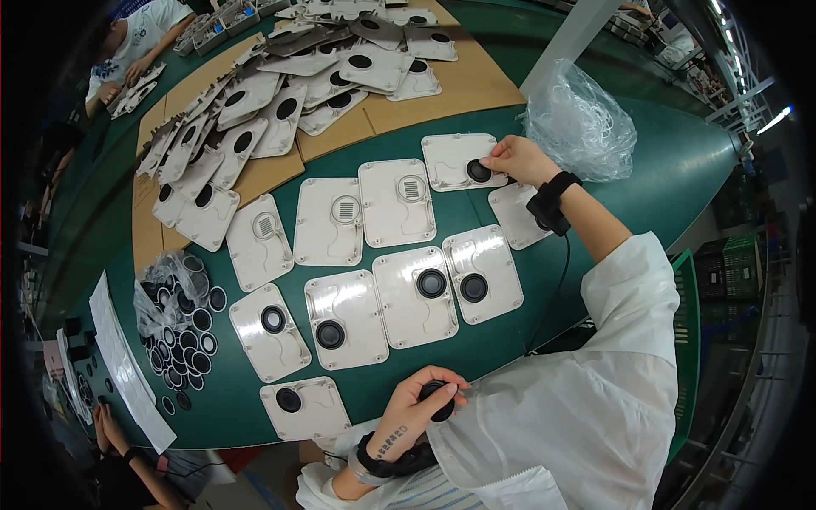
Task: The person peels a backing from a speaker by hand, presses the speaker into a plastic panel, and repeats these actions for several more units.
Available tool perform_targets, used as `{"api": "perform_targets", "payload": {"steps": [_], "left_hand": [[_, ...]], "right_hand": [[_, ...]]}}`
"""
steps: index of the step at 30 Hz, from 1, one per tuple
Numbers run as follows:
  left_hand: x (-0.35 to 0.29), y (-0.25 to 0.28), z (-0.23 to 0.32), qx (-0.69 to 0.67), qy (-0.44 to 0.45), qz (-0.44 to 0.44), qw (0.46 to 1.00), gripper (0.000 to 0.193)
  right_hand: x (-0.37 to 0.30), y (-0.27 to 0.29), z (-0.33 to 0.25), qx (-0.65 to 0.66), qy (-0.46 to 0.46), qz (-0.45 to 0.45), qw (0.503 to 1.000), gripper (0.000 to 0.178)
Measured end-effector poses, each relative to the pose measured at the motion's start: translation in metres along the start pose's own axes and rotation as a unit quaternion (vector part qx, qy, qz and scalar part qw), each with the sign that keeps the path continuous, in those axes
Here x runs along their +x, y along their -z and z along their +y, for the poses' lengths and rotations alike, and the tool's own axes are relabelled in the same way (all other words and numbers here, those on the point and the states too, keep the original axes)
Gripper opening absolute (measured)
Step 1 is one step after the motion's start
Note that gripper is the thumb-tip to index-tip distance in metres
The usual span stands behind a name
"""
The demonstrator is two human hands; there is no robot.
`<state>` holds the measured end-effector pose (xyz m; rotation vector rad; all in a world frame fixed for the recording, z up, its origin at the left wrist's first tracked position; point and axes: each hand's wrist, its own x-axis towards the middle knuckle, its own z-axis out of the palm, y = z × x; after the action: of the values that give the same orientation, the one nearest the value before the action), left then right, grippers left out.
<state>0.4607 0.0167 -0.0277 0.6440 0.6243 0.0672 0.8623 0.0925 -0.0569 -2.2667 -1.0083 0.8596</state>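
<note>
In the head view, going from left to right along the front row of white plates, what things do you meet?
Clear bag of black round parts → white plate → white plate → white plate → white plate → black cable.

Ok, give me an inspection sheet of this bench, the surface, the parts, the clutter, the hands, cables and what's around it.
Surface: green table, with brown cardboard sheets at the far end.
Job's things: white plates laid out in rows, some with a black round disc fitted; more plates heaped on the cardboard.
Clutter: clear plastic bag crumpled at right; open bag of loose black rings at left.
Hands: right hand presses a disc into the far plate; left hand holds a black disc.
Cables: black cord runs down from the right wrist strap.
Surroundings: another person works at the far left corner.
</note>
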Motion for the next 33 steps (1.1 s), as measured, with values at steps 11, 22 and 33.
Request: {"api": "perform_targets", "payload": {"steps": [11, 22, 33], "left_hand": [[-0.005, 0.003, 0.005, -0.008, -0.007, -0.002, 1.0, 0.011], [-0.026, 0.011, 0.015, -0.035, -0.143, 0.051, 0.988, 0.023], [-0.032, 0.036, 0.007, -0.065, -0.363, 0.19, 0.91, 0.037]], "right_hand": [[-0.006, 0.005, -0.035, -0.172, -0.019, -0.034, 0.984, 0.051], [0.01, 0.009, -0.023, -0.179, 0.054, -0.044, 0.981, 0.059], [-0.228, -0.1, -0.162, 0.07, 0.187, -0.202, 0.959, 0.01]]}}
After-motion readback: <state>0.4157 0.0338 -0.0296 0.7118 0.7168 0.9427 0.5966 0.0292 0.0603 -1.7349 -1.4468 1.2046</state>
